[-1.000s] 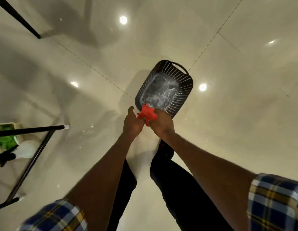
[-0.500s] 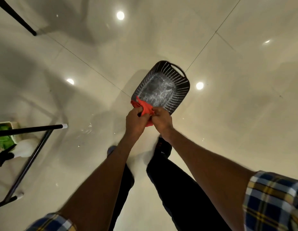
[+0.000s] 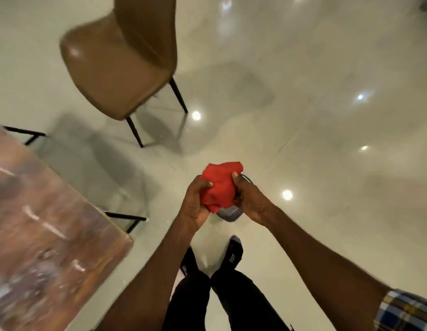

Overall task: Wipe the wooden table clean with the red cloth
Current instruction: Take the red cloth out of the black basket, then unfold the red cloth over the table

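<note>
Head view: I see the red cloth [image 3: 219,187] bunched up in mid-air at the centre of the picture, over the glossy pale floor [image 3: 327,127] and well apart from the wooden tabletop [image 3: 40,223]. Both hands have it. My left hand [image 3: 195,206] has its grip closed around the cloth's left and lower side, thumb pressed on the fabric. My right hand [image 3: 249,199] has its grip closed on the right side, thumb on the upper edge. Just beneath the cloth and hands, a sliver of a dark basket [image 3: 230,214] shows on the floor; most of it is hidden. Below that stand two feet in dark socks [image 3: 234,254]. The tabletop fills the lower left, blurred, its surface streaked with reflections. A brown chair [image 3: 119,60] on thin black legs stands on the floor beyond, at upper left. A plaid sleeve [image 3: 406,311] shows at the lower right.
</note>
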Available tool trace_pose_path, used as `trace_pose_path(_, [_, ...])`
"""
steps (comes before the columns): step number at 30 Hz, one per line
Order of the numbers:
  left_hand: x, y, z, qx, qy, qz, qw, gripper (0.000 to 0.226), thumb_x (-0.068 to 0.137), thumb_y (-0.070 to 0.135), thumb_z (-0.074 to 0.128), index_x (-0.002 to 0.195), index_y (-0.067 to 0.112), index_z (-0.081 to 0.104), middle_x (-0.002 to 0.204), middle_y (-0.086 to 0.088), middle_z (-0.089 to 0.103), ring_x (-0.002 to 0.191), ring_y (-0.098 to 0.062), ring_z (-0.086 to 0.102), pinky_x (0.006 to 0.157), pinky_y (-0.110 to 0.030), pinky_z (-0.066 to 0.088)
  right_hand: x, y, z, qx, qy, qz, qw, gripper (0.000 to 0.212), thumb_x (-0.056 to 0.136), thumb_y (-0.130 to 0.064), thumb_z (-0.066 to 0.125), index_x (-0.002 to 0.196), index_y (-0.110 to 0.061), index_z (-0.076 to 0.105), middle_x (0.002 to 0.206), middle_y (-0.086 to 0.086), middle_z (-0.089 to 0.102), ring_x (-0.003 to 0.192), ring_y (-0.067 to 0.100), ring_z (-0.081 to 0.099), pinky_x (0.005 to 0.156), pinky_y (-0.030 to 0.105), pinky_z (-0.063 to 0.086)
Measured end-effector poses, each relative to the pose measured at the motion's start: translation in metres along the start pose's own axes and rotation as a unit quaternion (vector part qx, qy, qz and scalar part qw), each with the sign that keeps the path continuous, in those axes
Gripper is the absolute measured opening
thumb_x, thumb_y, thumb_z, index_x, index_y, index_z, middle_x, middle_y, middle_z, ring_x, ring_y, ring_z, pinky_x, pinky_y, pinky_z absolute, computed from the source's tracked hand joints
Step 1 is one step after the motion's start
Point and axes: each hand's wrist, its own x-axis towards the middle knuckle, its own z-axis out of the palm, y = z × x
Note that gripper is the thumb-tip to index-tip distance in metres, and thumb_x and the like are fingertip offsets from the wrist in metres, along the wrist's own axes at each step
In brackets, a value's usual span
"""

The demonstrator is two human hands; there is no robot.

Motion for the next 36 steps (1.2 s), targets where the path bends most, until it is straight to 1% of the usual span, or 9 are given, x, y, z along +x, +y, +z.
trace_pose_path(3, [-0.076, 0.051, 0.017, 0.001, -0.025, 0.04, 0.999, 0.039, 0.071, 0.013, 0.071, 0.11, 0.013, 0.071, 0.109, -0.015, 0.074, 0.088, -0.03, 0.072, 0.076, -0.041, 0.057, -0.064, -0.04, 0.046, -0.03, -0.045, -0.047, 0.997, 0.047, 0.1, -0.039, 0.066, 0.142, -0.019, 0.059, 0.134, 0.013, 0.071, 0.115, 0.031, 0.072, 0.082, 0.041, 0.064])
trace_pose_path(6, [-0.136, 0.09, 0.02, 0.142, -0.018, 0.116, 0.983, 0.04, 0.09, 0.03, 0.078, 0.123, 0.008, 0.07, 0.116, -0.016, 0.078, 0.099, -0.033, 0.076, 0.081, -0.045, 0.061, -0.106, -0.065, 0.09, -0.137, -0.047, -0.14, 0.98, 0.028, 0.1, -0.029, 0.072, 0.128, -0.029, 0.067, 0.123, 0.004, 0.077, 0.113, 0.031, 0.074, 0.092, 0.051, 0.063])
trace_pose_path(10, [-0.2, 0.131, 0.003, 0.295, 0.06, 0.232, 0.925, 0.024, 0.097, 0.031, 0.074, 0.113, 0.012, 0.075, 0.096, -0.001, 0.081, 0.086, -0.013, 0.077, 0.066, -0.02, 0.056, -0.141, -0.079, 0.148, -0.191, -0.037, -0.255, 0.947, 0.018, 0.099, -0.018, 0.072, 0.113, -0.029, 0.073, 0.113, -0.001, 0.079, 0.109, 0.024, 0.074, 0.096, 0.049, 0.061])
trace_pose_path(12, [-0.229, 0.138, -0.012, 0.3, 0.112, 0.27, 0.908, 0.023, 0.096, 0.034, 0.076, 0.11, 0.016, 0.074, 0.097, -0.002, 0.079, 0.085, -0.014, 0.074, 0.064, -0.023, 0.058, -0.153, -0.077, 0.172, -0.159, -0.087, -0.244, 0.953, 0.022, 0.1, -0.016, 0.071, 0.12, -0.024, 0.073, 0.116, 0.002, 0.079, 0.11, 0.025, 0.074, 0.096, 0.05, 0.06])
trace_pose_path(17, [-0.292, 0.121, -0.055, 0.176, 0.167, 0.233, 0.942, 0.064, 0.087, 0.075, 0.064, 0.125, 0.023, 0.067, 0.121, -0.002, 0.077, 0.11, -0.019, 0.074, 0.095, -0.045, 0.06, -0.179, -0.053, 0.224, -0.115, -0.246, -0.125, 0.954, 0.026, 0.101, -0.015, 0.066, 0.126, -0.01, 0.07, 0.12, 0.015, 0.077, 0.109, 0.031, 0.073, 0.096, 0.048, 0.06])
trace_pose_path(20, [-0.322, 0.103, -0.078, 0.009, 0.166, 0.231, 0.959, 0.046, 0.102, 0.057, 0.053, 0.119, 0.018, 0.072, 0.11, -0.003, 0.081, 0.102, -0.019, 0.077, 0.093, -0.042, 0.058, -0.194, -0.021, 0.249, -0.183, -0.319, -0.092, 0.925, 0.027, 0.102, -0.023, 0.067, 0.126, -0.01, 0.069, 0.116, 0.014, 0.079, 0.106, 0.03, 0.076, 0.089, 0.045, 0.064])
trace_pose_path(26, [-0.366, 0.034, -0.141, -0.077, 0.293, 0.293, 0.907, 0.02, 0.103, 0.029, 0.065, 0.118, 0.021, 0.075, 0.117, -0.011, 0.079, 0.103, -0.027, 0.075, 0.096, -0.058, 0.058, -0.219, 0.073, 0.278, -0.323, -0.368, -0.168, 0.856, 0.031, 0.098, -0.025, 0.075, 0.127, -0.019, 0.066, 0.119, 0.004, 0.077, 0.108, 0.023, 0.075, 0.09, 0.043, 0.063])
trace_pose_path(30, [-0.387, 0.012, -0.191, -0.171, 0.319, 0.336, 0.87, 0.019, 0.105, 0.02, 0.061, 0.119, 0.017, 0.072, 0.118, -0.02, 0.077, 0.107, -0.039, 0.072, 0.097, -0.068, 0.055, -0.233, 0.134, 0.289, -0.405, -0.423, -0.073, 0.807, 0.047, 0.093, -0.034, 0.079, 0.134, -0.032, 0.058, 0.125, -0.006, 0.075, 0.109, 0.017, 0.076, 0.079, 0.04, 0.064])
trace_pose_path(36, [-0.429, 0.004, -0.295, -0.216, 0.275, 0.337, 0.874, 0.04, 0.102, 0.032, 0.066, 0.138, 0.016, 0.06, 0.133, -0.016, 0.072, 0.122, -0.037, 0.069, 0.102, -0.06, 0.056, -0.246, 0.233, 0.338, -0.346, -0.359, -0.023, 0.867, 0.033, 0.099, -0.029, 0.072, 0.131, -0.023, 0.066, 0.124, 0.007, 0.077, 0.112, 0.035, 0.075, 0.081, 0.054, 0.063])
